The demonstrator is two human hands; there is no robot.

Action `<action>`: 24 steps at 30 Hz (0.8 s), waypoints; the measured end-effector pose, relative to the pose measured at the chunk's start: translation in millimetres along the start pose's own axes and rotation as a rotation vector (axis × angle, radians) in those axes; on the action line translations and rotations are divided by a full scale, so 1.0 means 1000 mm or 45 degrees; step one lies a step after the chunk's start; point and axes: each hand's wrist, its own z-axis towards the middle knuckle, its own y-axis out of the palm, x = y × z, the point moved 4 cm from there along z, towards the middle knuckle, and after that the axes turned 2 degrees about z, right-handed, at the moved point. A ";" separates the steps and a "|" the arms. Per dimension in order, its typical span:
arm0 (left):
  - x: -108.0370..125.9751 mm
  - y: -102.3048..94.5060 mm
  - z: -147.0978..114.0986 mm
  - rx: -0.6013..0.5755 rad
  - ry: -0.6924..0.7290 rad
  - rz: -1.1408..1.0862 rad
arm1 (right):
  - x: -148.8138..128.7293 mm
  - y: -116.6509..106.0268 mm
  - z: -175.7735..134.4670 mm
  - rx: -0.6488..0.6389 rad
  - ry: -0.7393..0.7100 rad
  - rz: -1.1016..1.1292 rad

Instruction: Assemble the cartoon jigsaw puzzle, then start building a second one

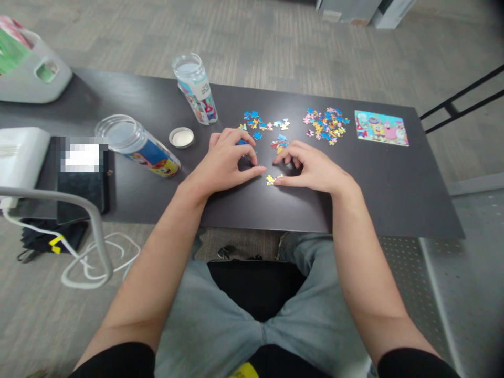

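Loose jigsaw puzzle pieces lie on the dark table (291,215) in front of me. My right hand (311,165) has its thumb at a small yellow puzzle piece (270,180) near the table's front, its fingers curled but apart from the thumb. To the left, my left hand (230,160) rests on the table with thumb and fingers parted, partly covering some blue pieces. Between the hands sits a small cluster of pieces (280,143). Beyond them are more blue and yellow pieces (254,119), and a larger pile (328,125) lies to the right.
A colourful cartoon picture card (381,128) lies at the right. On the left stand two clear-topped tubes, one blue and yellow (151,155), one lighter (200,97), with a round white lid (181,138) between them. Farther left are a black notebook (81,184) and a white bin (39,79).
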 end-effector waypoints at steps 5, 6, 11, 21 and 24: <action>-0.007 -0.008 -0.003 0.000 -0.040 -0.029 | 0.002 -0.001 0.000 -0.018 0.008 -0.024; -0.008 -0.009 -0.004 -0.008 -0.046 -0.032 | 0.003 -0.001 0.000 -0.021 0.014 -0.035; -0.007 -0.005 -0.005 -0.120 -0.010 -0.036 | 0.004 0.000 0.002 -0.020 0.030 -0.053; -0.003 -0.001 -0.002 -0.121 -0.037 -0.081 | 0.003 0.001 0.004 -0.013 0.016 -0.088; 0.000 0.000 -0.002 -0.123 -0.030 -0.109 | 0.002 0.001 0.004 -0.015 0.020 -0.096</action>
